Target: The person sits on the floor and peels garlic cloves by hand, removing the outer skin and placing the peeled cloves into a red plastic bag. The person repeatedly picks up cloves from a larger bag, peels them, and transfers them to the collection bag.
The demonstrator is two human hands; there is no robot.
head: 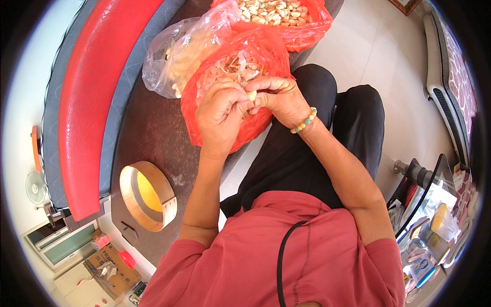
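Observation:
A pale garlic clove [251, 95] is pinched between the fingertips of my right hand [282, 100], which wears a bead bracelet [305, 121]. My left hand [222, 111] has its thumb and fingers closed against the clove's other side. Both hands are over a red plastic bag [245, 134] with thin, papery garlic skins [234, 69] in it. A clear plastic bag [157, 73] of pale peeled cloves [188, 65] lies just beyond, on the left. Farther off, another red bag [303, 38] stands open, full of unpeeled cloves [274, 13].
The bags rest on a dark brown seat or bench [153, 126]. On it also stands a round wooden sieve [128, 192] with yellow grains [149, 193]. A red padded bolster [84, 126] runs along the left. At right, a glass table [433, 192] bears bags and packets.

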